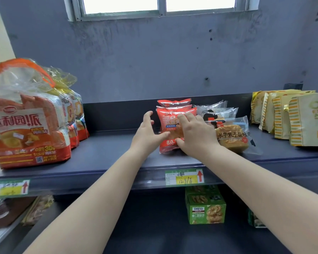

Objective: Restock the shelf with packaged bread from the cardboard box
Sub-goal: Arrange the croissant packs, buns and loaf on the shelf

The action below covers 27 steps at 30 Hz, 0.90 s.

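A row of red bread packets (170, 125) stands upright on the dark shelf (106, 154), one behind another. My right hand (195, 134) lies on the front packet, fingers spread over its face and thumb at its lower edge. My left hand (147, 132) hovers just left of the same packet, fingers relaxed, thumb near the packet's side; contact is unclear. To the right, clear-wrapped loaf packets (233, 136) stand in a row, their front one beside my right hand. The cardboard box is out of view.
Large orange pie bags (28, 132) stand at the shelf's left. Yellow-green striped packets (301, 118) line the right end. Price tags (184, 177) hang on the shelf's front edge. A green box (206, 208) sits on the lower shelf. A grey wall rises behind.
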Tool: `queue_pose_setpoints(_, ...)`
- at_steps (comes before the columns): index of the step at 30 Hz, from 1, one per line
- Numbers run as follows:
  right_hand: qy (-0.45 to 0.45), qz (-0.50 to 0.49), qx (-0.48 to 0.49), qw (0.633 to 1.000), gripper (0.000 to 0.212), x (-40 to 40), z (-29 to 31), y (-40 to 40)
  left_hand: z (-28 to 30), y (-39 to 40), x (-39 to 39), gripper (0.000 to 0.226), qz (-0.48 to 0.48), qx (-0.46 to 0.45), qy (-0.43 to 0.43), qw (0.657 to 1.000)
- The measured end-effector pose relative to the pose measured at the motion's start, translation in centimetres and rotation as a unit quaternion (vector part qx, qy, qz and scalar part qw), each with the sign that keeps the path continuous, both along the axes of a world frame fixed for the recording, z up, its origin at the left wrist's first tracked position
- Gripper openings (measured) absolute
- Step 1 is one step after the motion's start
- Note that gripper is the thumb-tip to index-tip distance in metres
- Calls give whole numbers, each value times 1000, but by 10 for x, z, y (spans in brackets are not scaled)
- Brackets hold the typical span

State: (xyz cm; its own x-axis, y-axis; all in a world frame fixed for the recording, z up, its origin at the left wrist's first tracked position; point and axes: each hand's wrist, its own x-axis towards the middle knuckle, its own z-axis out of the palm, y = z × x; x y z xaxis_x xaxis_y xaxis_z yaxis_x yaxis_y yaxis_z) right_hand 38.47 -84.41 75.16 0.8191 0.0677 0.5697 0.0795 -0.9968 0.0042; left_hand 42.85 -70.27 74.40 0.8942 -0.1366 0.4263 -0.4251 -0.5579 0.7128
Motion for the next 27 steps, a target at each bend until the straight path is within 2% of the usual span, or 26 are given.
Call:
queue_pose_setpoints(6, -64, 121, 76, 988, 42, -17, 5, 26, 9, 44, -57, 52, 99, 117, -170, 973)
queue_pose_setpoints(11, -41, 219, 134, 966, 39, -22, 3, 88, 5, 104, -87, 46, 141, 109, -177, 968)
queue_pose_setpoints(16, -38, 251, 185, 949, 36, -29, -3, 154, -3, 174, -97, 45, 173, 110, -176, 963)
queue_pose_setpoints(19, -31, 259, 229, 938, 42, -26, -2, 191, -4, 218, -91, 45, 201, 83, -190, 957)
queue_pose_setpoints(21, -12, 253, 269, 929, 53, -20, -1, 216, -2, 250, -83, 49, 215, 33, -190, 957)
queue_pose_setpoints(25, 61, 233, 362, 900, 75, -1, 4, 271, 3, 313, -57, 61, 211, -96, -140, 963)
queue_pose_setpoints(27, 91, 216, 406, 883, 85, 9, 5, 295, 3, 340, -42, 71, 203, -116, -104, 967)
